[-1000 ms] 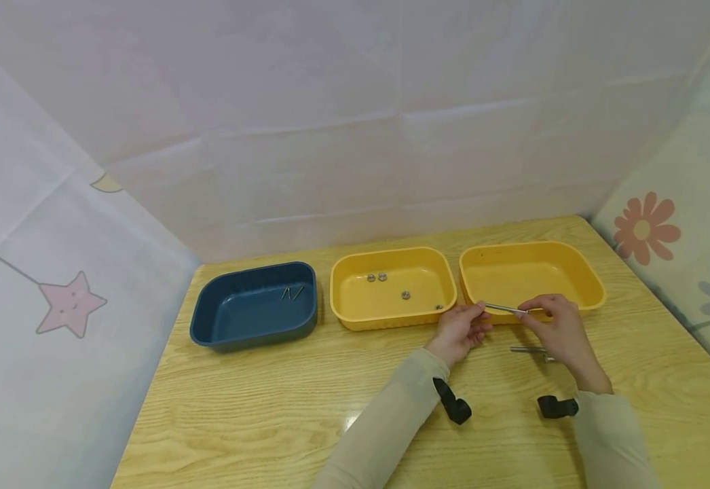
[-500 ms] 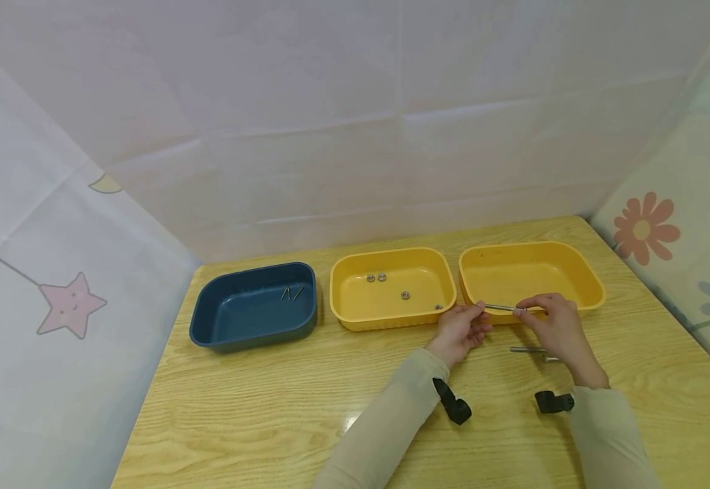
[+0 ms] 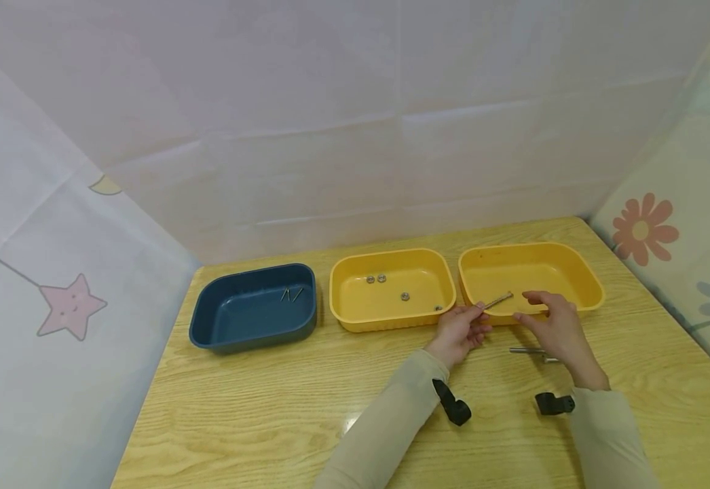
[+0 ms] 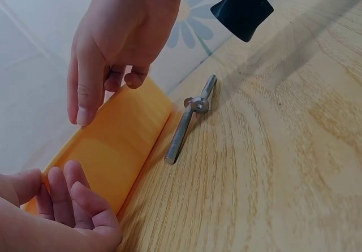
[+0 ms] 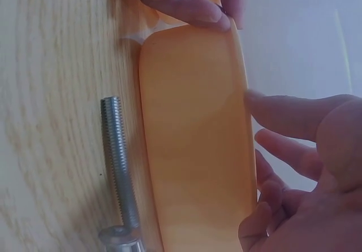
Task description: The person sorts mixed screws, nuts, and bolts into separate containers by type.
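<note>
My left hand (image 3: pixel 460 333) pinches one end of a slim metal bolt (image 3: pixel 499 300) at the front left corner of the right yellow tray (image 3: pixel 596 299). The bolt's headed end points up and to the right, over the tray. My right hand (image 3: pixel 558 329) hovers by the tray's front rim, thumb and fingers apart, holding nothing. Below it, two long socket-head bolts (image 4: pixel 195 108) lie on the table, their heads close together. In the right wrist view, one threaded bolt (image 5: pixel 120 167) lies beside the tray wall, and the pinched bolt is mostly hidden.
A middle yellow tray (image 3: pixel 339 309) holds several nuts (image 3: pixel 405 297). A dark blue tray (image 3: pixel 199 326) farther left has a few thin screws (image 3: pixel 290 294) in it. All three trays stand in a row on the wooden table (image 3: pixel 257 407), before a cloth backdrop (image 3: pixel 306 170).
The right thumb and fingers have parted and let go of the bolt's headed end. That end now points farther back over the tray. My left hand has stayed in place.
</note>
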Tool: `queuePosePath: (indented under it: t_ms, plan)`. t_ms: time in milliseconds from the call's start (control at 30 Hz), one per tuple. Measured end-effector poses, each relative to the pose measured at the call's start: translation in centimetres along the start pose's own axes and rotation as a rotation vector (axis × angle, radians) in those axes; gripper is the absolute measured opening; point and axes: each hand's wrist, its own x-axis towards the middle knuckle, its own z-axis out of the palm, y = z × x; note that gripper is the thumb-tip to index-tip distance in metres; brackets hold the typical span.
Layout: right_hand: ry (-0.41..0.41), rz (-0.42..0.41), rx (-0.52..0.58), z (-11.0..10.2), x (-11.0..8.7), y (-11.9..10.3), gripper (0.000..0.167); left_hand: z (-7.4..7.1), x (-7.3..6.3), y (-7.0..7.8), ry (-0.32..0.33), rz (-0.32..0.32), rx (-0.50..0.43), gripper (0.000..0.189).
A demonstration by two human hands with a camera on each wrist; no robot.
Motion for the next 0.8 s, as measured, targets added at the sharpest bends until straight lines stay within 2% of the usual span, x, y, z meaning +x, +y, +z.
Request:
queuePosePath:
  t_ms: [300,567,800]
  plan:
    - [0.002,0.023,0.016,-0.3,-0.3,0.2,0.039,0.0,0.2,0.0,0.005,-0.009,-0.012,0.012]
    - [0.004,0.006,0.008,-0.6,-0.5,0.5,0.035,-0.1,0.4,-0.1,-0.003,-0.011,-0.014,0.011]
    - [0.003,0.010,0.015,-1.5,-0.9,0.7,0.034,-0.2,0.4,0.0,-0.020,-0.016,-0.016,0.012]
